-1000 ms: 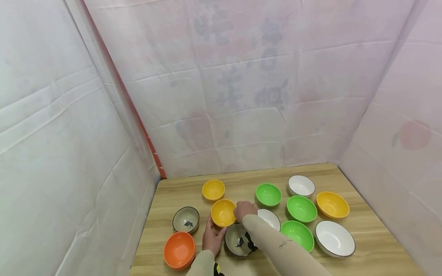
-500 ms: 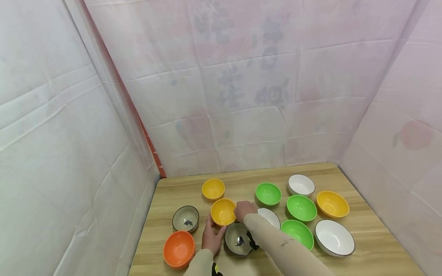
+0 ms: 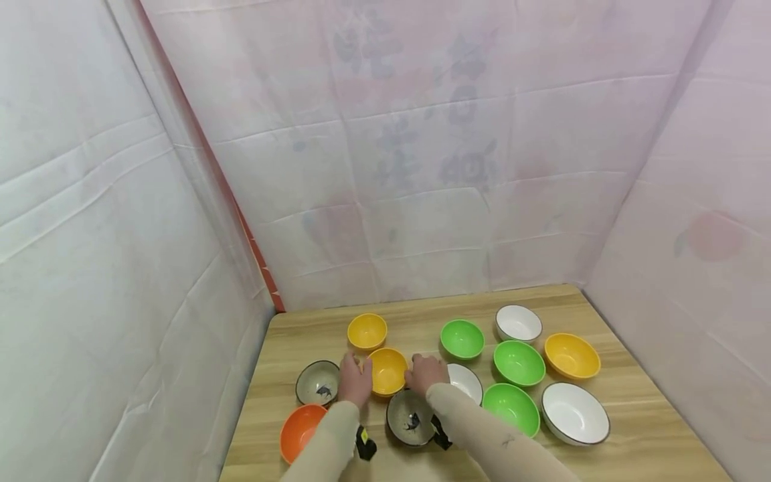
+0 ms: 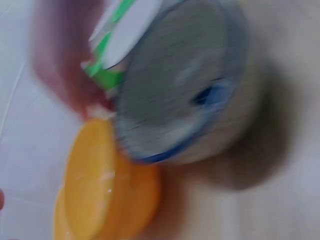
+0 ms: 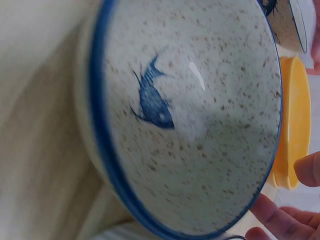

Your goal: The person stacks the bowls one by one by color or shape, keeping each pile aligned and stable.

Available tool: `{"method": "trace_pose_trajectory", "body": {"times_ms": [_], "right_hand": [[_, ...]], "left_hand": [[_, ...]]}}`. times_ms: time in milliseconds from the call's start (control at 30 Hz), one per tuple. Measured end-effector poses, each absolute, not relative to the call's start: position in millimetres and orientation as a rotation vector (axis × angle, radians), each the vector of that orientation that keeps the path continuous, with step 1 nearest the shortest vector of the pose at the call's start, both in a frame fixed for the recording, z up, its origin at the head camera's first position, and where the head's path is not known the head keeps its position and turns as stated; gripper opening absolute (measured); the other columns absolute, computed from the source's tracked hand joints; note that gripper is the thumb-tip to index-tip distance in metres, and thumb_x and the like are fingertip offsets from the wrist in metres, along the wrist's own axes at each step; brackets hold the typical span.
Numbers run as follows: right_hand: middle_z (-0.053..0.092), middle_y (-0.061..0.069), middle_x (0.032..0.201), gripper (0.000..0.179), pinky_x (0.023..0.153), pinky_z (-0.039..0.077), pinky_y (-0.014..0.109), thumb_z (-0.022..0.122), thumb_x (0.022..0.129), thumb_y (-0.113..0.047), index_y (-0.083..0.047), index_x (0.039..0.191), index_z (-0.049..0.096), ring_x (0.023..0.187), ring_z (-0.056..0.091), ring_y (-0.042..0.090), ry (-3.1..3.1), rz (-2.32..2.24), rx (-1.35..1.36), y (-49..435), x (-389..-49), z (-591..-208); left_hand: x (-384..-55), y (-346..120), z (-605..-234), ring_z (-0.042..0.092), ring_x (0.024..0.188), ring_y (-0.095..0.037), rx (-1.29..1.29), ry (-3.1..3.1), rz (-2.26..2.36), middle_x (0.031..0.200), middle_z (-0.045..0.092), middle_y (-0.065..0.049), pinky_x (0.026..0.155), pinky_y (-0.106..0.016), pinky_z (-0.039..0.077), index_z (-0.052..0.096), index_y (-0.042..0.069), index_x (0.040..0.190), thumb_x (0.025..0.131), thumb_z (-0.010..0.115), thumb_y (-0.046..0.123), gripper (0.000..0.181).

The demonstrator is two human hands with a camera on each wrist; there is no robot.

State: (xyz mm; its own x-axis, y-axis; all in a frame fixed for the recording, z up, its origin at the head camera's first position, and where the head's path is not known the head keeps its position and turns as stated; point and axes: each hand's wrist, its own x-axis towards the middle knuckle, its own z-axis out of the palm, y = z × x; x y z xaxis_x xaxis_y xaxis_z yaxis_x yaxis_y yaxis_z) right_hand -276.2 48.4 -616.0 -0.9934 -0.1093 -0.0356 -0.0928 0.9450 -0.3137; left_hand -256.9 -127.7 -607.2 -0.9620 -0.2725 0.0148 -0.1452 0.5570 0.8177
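A yellow bowl (image 3: pixel 388 370), which looks nested in another yellow one in the left wrist view, stands mid-table. My right hand (image 3: pixel 426 373) is at its right side, the thumb (image 5: pixel 308 169) at the rim and the fingers (image 5: pixel 280 218) outside below, pinching it. My left hand (image 3: pixel 355 380) is raised just left of it, between it and a speckled grey bowl (image 3: pixel 317 383); its fingers look loose and hold nothing. Nearer me stands another speckled grey bowl (image 5: pixel 195 110) with a blue fish inside. The left wrist view is blurred and shows only a fingertip of that hand.
A lone yellow bowl (image 3: pixel 367 332) stands behind. Orange bowls (image 3: pixel 301 428) are at the front left, partly under my left sleeve. To the right stand green bowls (image 3: pixel 519 363), white bowls (image 3: pixel 575 413) and a wide yellow bowl (image 3: pixel 572 355). White cloth walls (image 3: pixel 421 201) enclose the wooden table (image 3: pixel 638 428).
My left hand has let go of the yellow bowl's lower left side and moved up and slightly left. My right hand stays at the bowl's right rim. The head view has shifted slightly.
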Motion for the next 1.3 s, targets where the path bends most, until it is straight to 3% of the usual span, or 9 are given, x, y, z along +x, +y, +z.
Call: {"method": "trace_pose_trajectory", "body": {"times_ms": [267,533,700,867,933,1033,1133,1300], "right_hand": [[0.066,0.008,0.083,0.025,0.1,0.033,0.063,0.065,0.086,-0.034,-0.01,0.082,0.064,0.084,0.063,0.033,3.029,-0.534,-0.145,46,-266,-619],[0.066,0.005,0.082,0.039,0.1,0.031,0.063,0.069,0.084,-0.035,-0.007,0.11,0.066,0.092,0.062,0.034,3.023,-0.608,-0.137,45,-263,-623],[0.064,0.004,0.076,0.041,0.098,0.032,0.064,0.069,0.084,-0.035,-0.006,0.112,0.064,0.09,0.061,0.034,3.037,-0.638,-0.162,44,-260,-626],[0.067,0.008,0.083,0.042,0.1,0.031,0.064,0.069,0.085,-0.035,-0.007,0.115,0.064,0.095,0.061,0.035,3.032,-0.656,-0.15,45,-257,-624],[0.067,0.009,0.087,0.041,0.1,0.031,0.063,0.069,0.085,-0.035,-0.007,0.115,0.064,0.096,0.061,0.036,3.029,-0.657,-0.153,46,-257,-623],[0.068,0.01,0.09,0.04,0.098,0.033,0.06,0.068,0.086,-0.034,-0.007,0.115,0.064,0.095,0.061,0.034,3.021,-0.656,-0.162,47,-257,-622],[0.069,0.009,0.09,0.039,0.095,0.036,0.058,0.067,0.086,-0.035,-0.008,0.114,0.064,0.091,0.062,0.032,3.02,-0.632,-0.17,47,-257,-622],[0.069,0.009,0.091,0.04,0.094,0.036,0.056,0.066,0.087,-0.035,-0.007,0.115,0.065,0.091,0.062,0.031,3.012,-0.629,-0.164,47,-256,-621]], "left_hand": [[-305,-143,-587,0.055,0.108,-0.042,0.489,-2.756,-1.331,0.117,0.057,-0.028,0.092,-0.053,0.045,0.047,-0.009,0.128,0.097,0.048,0.033,0.052],[-317,-133,-592,0.049,0.12,-0.044,0.506,-2.888,-1.378,0.133,0.048,-0.031,0.099,-0.055,0.041,0.04,-0.009,0.138,0.099,0.046,0.028,0.054],[-321,-135,-605,0.039,0.13,-0.044,0.479,-3.009,-1.359,0.142,0.041,-0.027,0.105,-0.056,0.033,0.04,-0.006,0.141,0.101,0.04,0.029,0.053],[-324,-137,-614,0.037,0.129,-0.047,0.399,-3.095,-1.305,0.141,0.041,-0.03,0.106,-0.056,0.031,0.039,-0.01,0.14,0.101,0.037,0.03,0.056],[-324,-138,-615,0.045,0.123,-0.045,0.361,-3.126,-1.26,0.133,0.048,-0.03,0.102,-0.054,0.037,0.046,-0.011,0.134,0.101,0.037,0.031,0.054],[-325,-140,-614,0.06,0.092,-0.036,0.316,-3.184,-1.116,0.099,0.061,-0.024,0.081,-0.045,0.049,0.062,-0.008,0.107,0.101,0.037,0.032,0.048],[-325,-144,-611,0.053,0.063,-0.025,0.291,-3.198,-0.934,0.069,0.053,-0.012,0.059,-0.036,0.045,0.062,-0.001,0.077,0.101,0.04,0.032,0.047],[-326,-151,-606,0.057,0.066,-0.024,0.363,-3.121,-0.758,0.069,0.058,-0.011,0.062,-0.038,0.052,0.063,-0.003,0.075,0.089,0.062,0.018,0.025]]}}
